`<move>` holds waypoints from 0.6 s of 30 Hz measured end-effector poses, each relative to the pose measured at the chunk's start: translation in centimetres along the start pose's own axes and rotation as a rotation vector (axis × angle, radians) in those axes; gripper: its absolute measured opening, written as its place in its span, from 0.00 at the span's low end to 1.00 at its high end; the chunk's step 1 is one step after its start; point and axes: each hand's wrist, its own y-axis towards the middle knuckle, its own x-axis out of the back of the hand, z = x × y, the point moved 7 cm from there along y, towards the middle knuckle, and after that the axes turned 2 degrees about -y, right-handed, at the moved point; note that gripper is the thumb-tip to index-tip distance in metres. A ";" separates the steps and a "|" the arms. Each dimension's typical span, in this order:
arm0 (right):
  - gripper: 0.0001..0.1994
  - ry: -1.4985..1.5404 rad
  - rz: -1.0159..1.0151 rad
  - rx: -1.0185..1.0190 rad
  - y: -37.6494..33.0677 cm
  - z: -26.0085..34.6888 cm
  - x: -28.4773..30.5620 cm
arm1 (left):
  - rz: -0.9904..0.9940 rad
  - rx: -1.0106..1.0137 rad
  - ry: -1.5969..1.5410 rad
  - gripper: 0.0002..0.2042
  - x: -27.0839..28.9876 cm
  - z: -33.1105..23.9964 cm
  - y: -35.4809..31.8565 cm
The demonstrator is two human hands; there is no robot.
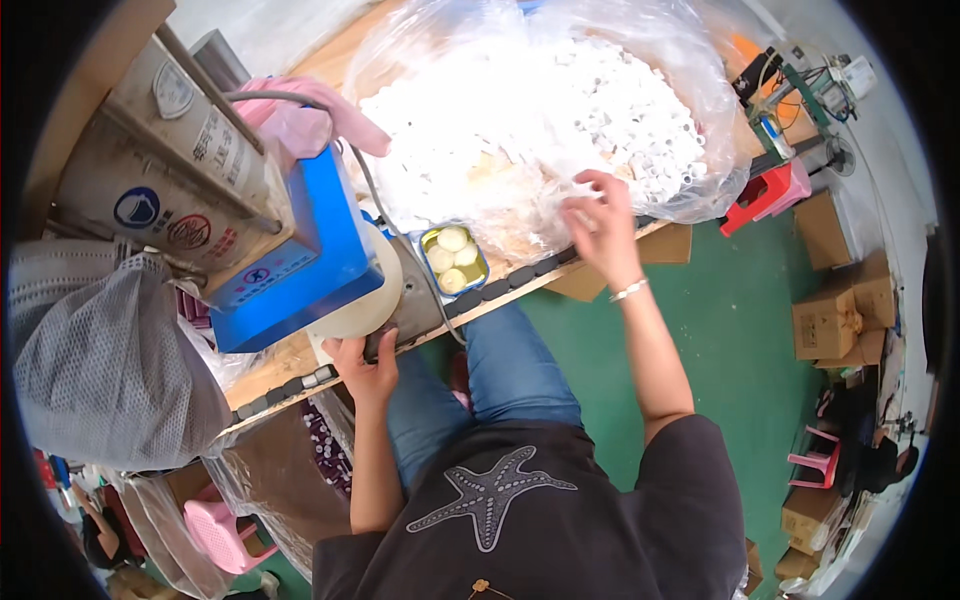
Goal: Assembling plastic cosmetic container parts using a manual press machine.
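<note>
My left hand [366, 372] is at the table edge, just under the round cream part [362, 300] of a machine with a blue housing [310, 250]. Its fingers are bent around something dark and small that I cannot make out. My right hand [607, 228] hovers at the near edge of a large clear plastic bag [720, 190], fingers curved and apart, with nothing plainly held between them. Many small white ring-like pieces [640, 120] lie heaped in the bag, partly washed out by glare. Between the hands stands a small yellow-lined tin [432, 238] with several pale round pieces [452, 240].
A grey cable [372, 180] loops from the machine across the table. Pink cloth [350, 125] lies on the machine's top. A grey mesh bag [120, 360] hangs at left. Cardboard boxes [830, 325] and a pink stool [815, 457] stand on the green floor at right.
</note>
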 end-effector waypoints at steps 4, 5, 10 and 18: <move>0.06 0.281 0.055 -0.013 0.5 3.7 -3.8 | 0.007 0.025 0.001 0.16 0.1 0.0 0.0; 0.06 0.311 0.113 0.080 0.8 6.3 -4.1 | 0.019 0.030 0.010 0.16 0.1 0.1 -0.1; 0.07 -0.010 0.303 0.245 -0.4 9.7 -9.2 | -0.070 -0.046 -0.020 0.12 0.3 -0.5 0.2; 0.03 0.645 0.268 -0.188 -1.1 9.4 -9.5 | -0.042 -0.007 -0.084 0.10 0.8 -1.4 0.8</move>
